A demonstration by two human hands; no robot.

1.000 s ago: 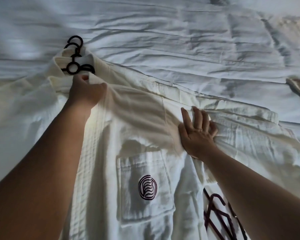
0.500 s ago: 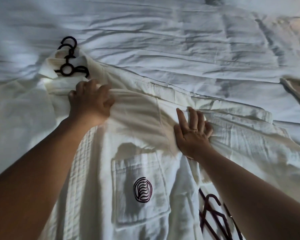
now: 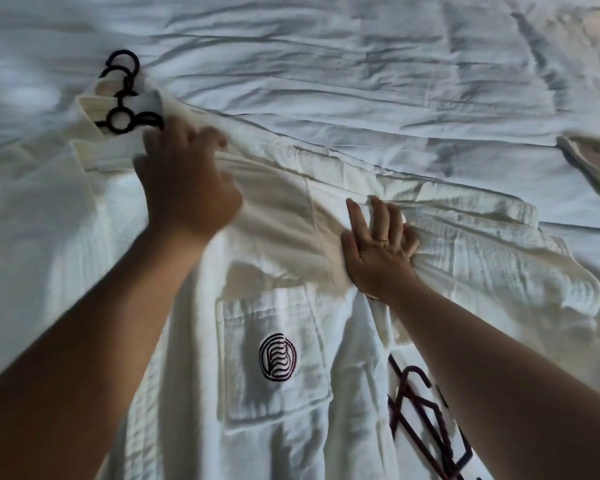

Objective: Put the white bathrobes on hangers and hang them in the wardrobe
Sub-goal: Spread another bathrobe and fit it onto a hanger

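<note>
Bathrobe (image 3: 84, 258), round wavy-line logo (image 3: 278, 356) on pocket (image 3: 243, 400), blurred left hand (image 3: 187, 192) gripping lapel (image 3: 264, 168) by black hanger (image 3: 120, 116), right hand (image 3: 378, 254) on cloth, grip unclear, dark hanger (image 3: 413, 403) half-hidden near right

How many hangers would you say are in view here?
2: a black hanger in the bathrobe's collar, a dark hanger beside the right forearm; overlapping bars may hide more.

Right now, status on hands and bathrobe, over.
Left hand grips bathrobe lapel below black hanger in collar. Right hand bunches its front. Bathrobe flat on bed, not hung. Spare hanger lies by right forearm.
</note>
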